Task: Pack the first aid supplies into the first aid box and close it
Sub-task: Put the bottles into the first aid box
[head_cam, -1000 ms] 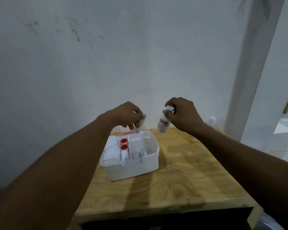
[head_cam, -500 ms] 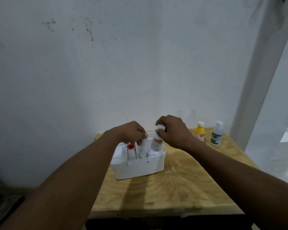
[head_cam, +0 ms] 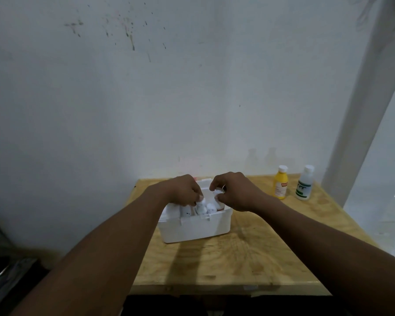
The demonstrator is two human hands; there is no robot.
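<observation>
The open white first aid box (head_cam: pixel 195 229) stands on the wooden table (head_cam: pixel 249 258), with several small white bottles upright inside. My left hand (head_cam: pixel 184 190) reaches into the box's middle, fingers pinched on a small white tube (head_cam: pixel 201 206). My right hand (head_cam: pixel 234 190) hovers over the box's right part, its fingertips closed on the white cap of a bottle (head_cam: pixel 219 196) that stands low in the box. A yellow bottle (head_cam: pixel 281 185) and a clear bottle with a green label (head_cam: pixel 304 185) stand on the table at the far right, outside the box.
A white wall rises directly behind the table. A white pillar (head_cam: pixel 360 124) stands at the right behind the two loose bottles. The table's front edge (head_cam: pixel 228 289) is near me, and dark clutter lies on the floor at lower left.
Both hands came down from above the box and lowered the tube and the bottle into it. The view tilted up, so the two bottles at the right came into sight.
</observation>
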